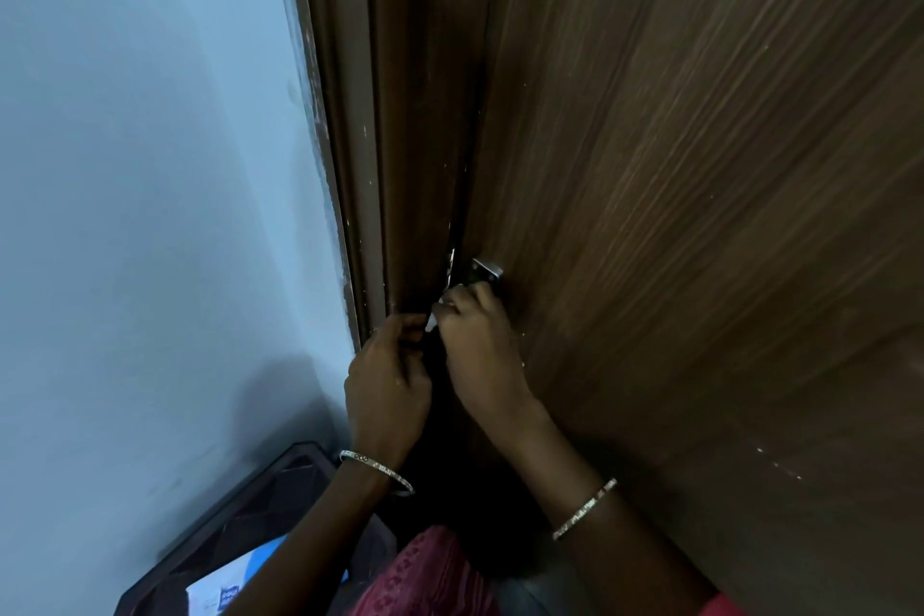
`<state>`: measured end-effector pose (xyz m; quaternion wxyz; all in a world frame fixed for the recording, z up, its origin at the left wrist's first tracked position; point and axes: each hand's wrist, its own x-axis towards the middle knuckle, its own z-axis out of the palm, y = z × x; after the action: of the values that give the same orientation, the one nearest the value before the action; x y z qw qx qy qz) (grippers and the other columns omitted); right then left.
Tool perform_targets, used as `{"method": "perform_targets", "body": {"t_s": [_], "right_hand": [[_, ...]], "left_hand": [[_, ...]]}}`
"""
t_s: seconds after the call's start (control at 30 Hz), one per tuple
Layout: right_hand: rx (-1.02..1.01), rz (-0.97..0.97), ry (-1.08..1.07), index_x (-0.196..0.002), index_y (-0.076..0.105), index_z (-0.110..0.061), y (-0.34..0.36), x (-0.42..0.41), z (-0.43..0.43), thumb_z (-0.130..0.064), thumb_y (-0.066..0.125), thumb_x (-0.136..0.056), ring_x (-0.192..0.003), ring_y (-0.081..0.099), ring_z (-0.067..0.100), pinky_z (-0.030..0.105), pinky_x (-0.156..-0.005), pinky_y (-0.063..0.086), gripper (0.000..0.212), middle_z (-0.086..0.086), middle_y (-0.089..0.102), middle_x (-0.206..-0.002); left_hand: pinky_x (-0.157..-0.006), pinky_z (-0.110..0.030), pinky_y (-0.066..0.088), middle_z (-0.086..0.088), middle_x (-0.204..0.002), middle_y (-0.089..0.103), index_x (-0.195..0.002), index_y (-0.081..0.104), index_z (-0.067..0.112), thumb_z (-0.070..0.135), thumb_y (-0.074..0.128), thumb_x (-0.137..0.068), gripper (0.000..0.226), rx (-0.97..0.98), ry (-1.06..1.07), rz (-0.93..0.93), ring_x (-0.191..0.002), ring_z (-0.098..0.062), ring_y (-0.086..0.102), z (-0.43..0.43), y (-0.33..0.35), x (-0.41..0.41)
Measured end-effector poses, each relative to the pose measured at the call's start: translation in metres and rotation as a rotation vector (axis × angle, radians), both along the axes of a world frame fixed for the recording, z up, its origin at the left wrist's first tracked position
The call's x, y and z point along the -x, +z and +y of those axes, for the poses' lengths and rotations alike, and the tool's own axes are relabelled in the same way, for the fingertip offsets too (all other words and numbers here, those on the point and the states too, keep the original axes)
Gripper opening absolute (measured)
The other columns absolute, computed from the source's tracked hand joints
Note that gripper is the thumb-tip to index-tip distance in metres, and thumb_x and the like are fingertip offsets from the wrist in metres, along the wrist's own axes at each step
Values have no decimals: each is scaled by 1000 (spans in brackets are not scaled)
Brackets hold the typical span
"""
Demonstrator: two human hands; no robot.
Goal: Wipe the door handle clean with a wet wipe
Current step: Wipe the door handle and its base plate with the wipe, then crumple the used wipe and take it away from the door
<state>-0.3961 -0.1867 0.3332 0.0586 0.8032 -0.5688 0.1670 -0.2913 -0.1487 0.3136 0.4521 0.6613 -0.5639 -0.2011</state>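
Observation:
A dark brown wooden door [700, 165] fills the right of the view. Its metal handle [487, 270] shows as a small silver piece at the door's left edge. My right hand [480, 345] is closed around the handle just below that silver piece. A scrap of white wet wipe [434, 321] peeks out between its fingers and those of my left hand [387, 380]. My left hand pinches the wipe's other end beside the door frame. Most of the wipe and the rest of the handle are hidden by my hands.
The brown door frame [370, 140] runs up left of the door, with a pale blue wall [150, 165] beyond it. A dark plastic stool or crate [240, 515] with a blue and white packet [225, 585] on it stands low on the left.

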Motion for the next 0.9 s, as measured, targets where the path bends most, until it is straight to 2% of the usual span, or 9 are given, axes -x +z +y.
{"method": "perform_targets", "body": {"t_s": [0.1,0.2,0.3,0.4,0.5,0.6,0.7,0.8,0.9], "right_hand": [[-75,70,-3,-97,74,-8,11,-9,-8,-9,62,-90,-113,54,34,42,-93,48,14,14,70,-113],[-127,148,15,-105,72,-5,15,-16,-5,-8,56,-94,-125,47,37,45,-101,42,20,17,65,-124],[-145,191,16,-110,72,-5,15,-19,-2,-8,57,-94,-131,43,36,44,-106,40,21,16,62,-130],[-162,182,57,-113,71,-2,16,-21,1,-7,56,-95,-131,43,37,44,-105,40,24,16,64,-125],[-172,154,109,-106,72,-1,20,-15,12,-6,57,-92,-122,50,36,41,-103,42,21,16,70,-112],[-110,10,44,-102,73,-11,24,6,23,-6,68,-83,-113,54,27,36,-100,47,21,6,70,-113],[-4,-176,-104,-95,76,-18,17,29,35,0,74,-74,-103,59,16,27,-88,54,27,-4,73,-103],[37,-391,-176,-102,77,-20,0,46,52,1,68,-83,-98,63,9,19,-84,54,29,-9,75,-105],[89,-438,-222,-103,77,-19,-7,64,56,1,68,-84,-94,65,11,24,-82,56,29,-9,76,-103]], "left_hand": [[-72,-28,51,11,-98,73,-110,64,28,-1,53,-76,46,-6,12,-13,-89,-13,67,2,2,0],[-70,-24,45,8,-99,73,-111,64,26,-2,54,-76,46,-21,37,-10,-89,-16,67,2,1,-3],[-70,-27,43,2,-102,72,-113,64,24,-3,53,-76,47,-49,43,-4,-90,-22,66,3,0,-4],[-69,-28,41,-2,-103,72,-113,63,23,-4,54,-76,47,-58,44,-1,-92,-27,65,2,0,-4],[-71,-26,43,2,-104,72,-114,64,23,-4,54,-76,48,-56,27,16,-93,-21,66,2,-1,-4],[-75,-27,48,9,-103,71,-112,65,24,-3,56,-80,44,-62,22,47,-95,-15,67,3,-2,-6],[-75,-22,47,10,-102,70,-112,65,24,-3,55,-83,41,-84,-26,77,-93,-12,67,4,-2,-6],[-77,-25,51,10,-102,70,-112,66,23,-2,54,-83,39,-73,-75,93,-92,-11,67,8,0,-6],[-82,-33,56,12,-99,71,-110,67,23,0,55,-84,37,-57,-89,112,-90,-9,68,6,0,-3]]}}
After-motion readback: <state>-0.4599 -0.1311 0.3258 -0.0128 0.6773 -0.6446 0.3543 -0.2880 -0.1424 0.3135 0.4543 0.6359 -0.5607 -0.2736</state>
